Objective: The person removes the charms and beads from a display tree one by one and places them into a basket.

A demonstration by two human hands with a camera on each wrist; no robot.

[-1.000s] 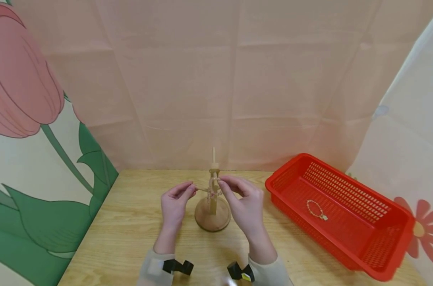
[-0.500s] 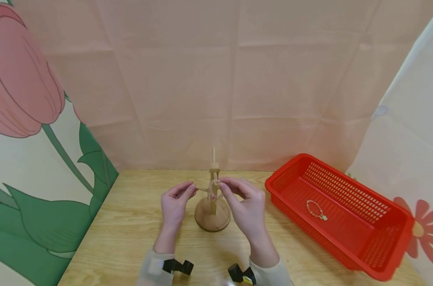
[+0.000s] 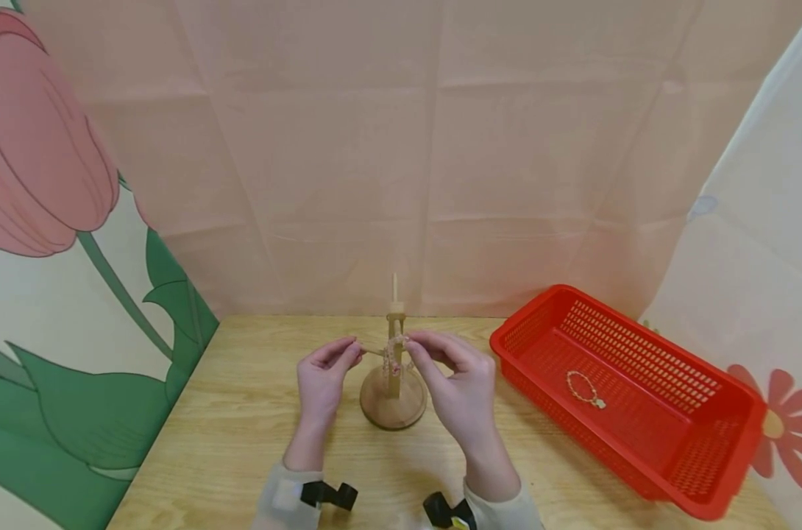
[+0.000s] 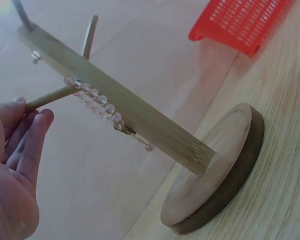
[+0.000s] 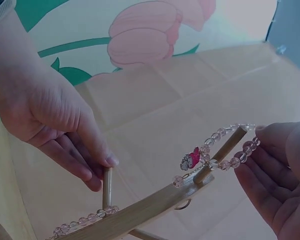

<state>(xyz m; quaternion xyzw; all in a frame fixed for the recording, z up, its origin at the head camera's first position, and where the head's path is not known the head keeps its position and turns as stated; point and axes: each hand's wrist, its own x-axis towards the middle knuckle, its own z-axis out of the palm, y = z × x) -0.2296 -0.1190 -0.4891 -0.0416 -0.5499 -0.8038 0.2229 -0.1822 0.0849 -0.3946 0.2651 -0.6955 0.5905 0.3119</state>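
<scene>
A wooden peg stand point(image 3: 393, 412) with a round base stands upright on the table. My left hand point(image 3: 320, 379) pinches the end of its left peg point(image 4: 50, 98) between thumb and fingers. From that same peg hangs a bracelet of clear pinkish beads point(image 4: 102, 100), close against the post. My right hand point(image 3: 463, 383) pinches the edge of another beaded bracelet point(image 5: 236, 162), which loops around a peg point(image 5: 227, 151) near the post's top. A pink and white character charm point(image 5: 192, 159) dangles from this second bracelet, beside a short chain with one bead.
A red plastic basket point(image 3: 613, 456) with perforated sides sits on the right of the table point(image 3: 242, 412). One beaded bracelet point(image 3: 581, 375) with a pale charm lies in it. Behind the stand hangs a pinkish cloth point(image 3: 321, 184).
My right hand has shifted slightly right and down with the bracelet it holds, whose loop shows more clearly in front of the post. My left hand stays on the peg.
</scene>
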